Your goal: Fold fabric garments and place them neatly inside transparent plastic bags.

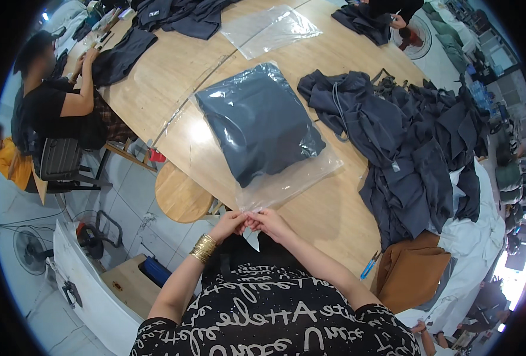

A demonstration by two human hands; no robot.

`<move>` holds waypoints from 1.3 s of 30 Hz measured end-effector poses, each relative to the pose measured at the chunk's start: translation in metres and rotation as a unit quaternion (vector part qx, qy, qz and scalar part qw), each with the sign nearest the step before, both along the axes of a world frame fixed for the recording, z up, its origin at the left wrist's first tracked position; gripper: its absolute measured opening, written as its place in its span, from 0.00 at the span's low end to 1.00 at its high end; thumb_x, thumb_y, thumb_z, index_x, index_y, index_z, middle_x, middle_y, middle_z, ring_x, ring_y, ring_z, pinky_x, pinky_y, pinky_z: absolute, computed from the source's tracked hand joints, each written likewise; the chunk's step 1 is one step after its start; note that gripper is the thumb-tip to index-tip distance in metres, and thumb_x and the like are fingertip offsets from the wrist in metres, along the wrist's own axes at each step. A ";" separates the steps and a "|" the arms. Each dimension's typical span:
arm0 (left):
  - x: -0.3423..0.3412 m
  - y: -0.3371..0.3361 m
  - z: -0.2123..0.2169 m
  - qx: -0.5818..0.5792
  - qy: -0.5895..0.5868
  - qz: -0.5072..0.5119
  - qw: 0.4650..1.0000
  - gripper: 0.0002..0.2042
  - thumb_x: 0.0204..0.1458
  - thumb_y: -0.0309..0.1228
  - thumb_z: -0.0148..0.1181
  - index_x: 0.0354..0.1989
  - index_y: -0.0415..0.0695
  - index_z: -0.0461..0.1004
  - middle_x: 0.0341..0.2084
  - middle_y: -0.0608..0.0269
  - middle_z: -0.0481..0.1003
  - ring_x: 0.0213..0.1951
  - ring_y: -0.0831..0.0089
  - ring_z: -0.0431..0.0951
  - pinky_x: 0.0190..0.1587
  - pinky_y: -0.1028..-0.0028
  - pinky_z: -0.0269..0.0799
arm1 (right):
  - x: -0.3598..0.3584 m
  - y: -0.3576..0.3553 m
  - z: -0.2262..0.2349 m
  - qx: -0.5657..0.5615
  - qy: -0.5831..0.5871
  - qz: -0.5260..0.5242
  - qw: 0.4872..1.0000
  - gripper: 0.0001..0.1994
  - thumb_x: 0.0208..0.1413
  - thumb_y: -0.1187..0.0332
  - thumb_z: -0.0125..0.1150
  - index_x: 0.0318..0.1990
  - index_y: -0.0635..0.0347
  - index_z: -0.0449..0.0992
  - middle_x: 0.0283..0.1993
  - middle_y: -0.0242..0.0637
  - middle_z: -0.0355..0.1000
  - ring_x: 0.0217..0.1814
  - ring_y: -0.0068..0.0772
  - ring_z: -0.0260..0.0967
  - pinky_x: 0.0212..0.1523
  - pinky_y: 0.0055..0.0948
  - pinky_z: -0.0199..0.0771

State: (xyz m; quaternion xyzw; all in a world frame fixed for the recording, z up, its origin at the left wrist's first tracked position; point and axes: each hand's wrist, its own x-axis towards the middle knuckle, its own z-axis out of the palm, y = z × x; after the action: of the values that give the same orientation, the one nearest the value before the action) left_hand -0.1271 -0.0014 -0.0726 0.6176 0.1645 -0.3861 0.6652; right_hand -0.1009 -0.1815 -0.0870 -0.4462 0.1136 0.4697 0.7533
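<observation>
A folded dark grey garment (260, 118) lies inside a transparent plastic bag (316, 175) on the table in front of me. The bag's loose flap points toward my body. At the flap's near corner, my left hand (232, 224) and my right hand (269, 224) meet, fingers pinched together on the plastic edge. Below the fingertips hangs a small whitish strip (251, 240); it may be part of the bag or a peeled backing, I cannot tell which. A gold bracelet (203, 248) circles my left wrist.
Dark grey garments (405, 142) are heaped on the right of the wooden table (340, 219). Nearby lie a brown folded cloth (414, 270) and a blue cutter (369, 266). Another plastic bag (272, 29) lies farther back. A round stool (183, 193) stands left; a person (52, 101) sits beyond.
</observation>
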 end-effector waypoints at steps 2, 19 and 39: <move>-0.007 0.003 -0.005 -0.017 -0.011 0.029 0.999 0.14 0.58 0.41 0.51 0.30 0.43 0.73 0.23 0.71 0.73 0.24 0.84 0.72 0.28 0.83 0.67 | -0.005 -0.001 0.000 -0.028 0.016 -0.007 0.999 0.11 0.56 0.62 0.57 0.34 0.63 0.74 0.29 0.33 0.73 0.29 0.21 0.70 0.30 0.20 0.72; -0.007 -0.006 0.007 0.079 -0.125 0.046 0.988 0.09 0.55 0.33 0.55 0.32 0.38 0.73 0.24 0.66 0.75 0.25 0.80 0.74 0.27 0.82 0.68 | -0.004 0.015 0.010 -0.145 0.056 -0.118 0.981 0.06 0.50 0.73 0.61 0.30 0.67 0.73 0.25 0.36 0.72 0.25 0.25 0.71 0.28 0.21 0.75; -0.026 0.034 0.002 0.106 -0.151 0.021 0.983 0.09 0.55 0.30 0.55 0.28 0.37 0.74 0.23 0.65 0.74 0.25 0.80 0.74 0.31 0.78 0.72 | 0.097 -0.167 -0.001 -0.360 -0.066 -0.374 0.852 0.02 0.46 0.78 0.55 0.26 0.67 0.74 0.23 0.36 0.72 0.21 0.25 0.69 0.22 0.23 0.72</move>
State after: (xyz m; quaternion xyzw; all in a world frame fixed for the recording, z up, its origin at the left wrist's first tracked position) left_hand -0.1526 0.0329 -0.0710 0.7323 0.1152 -0.2545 0.6210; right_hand -0.0043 -0.3488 -0.0885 -0.6399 0.3829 0.0487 0.6645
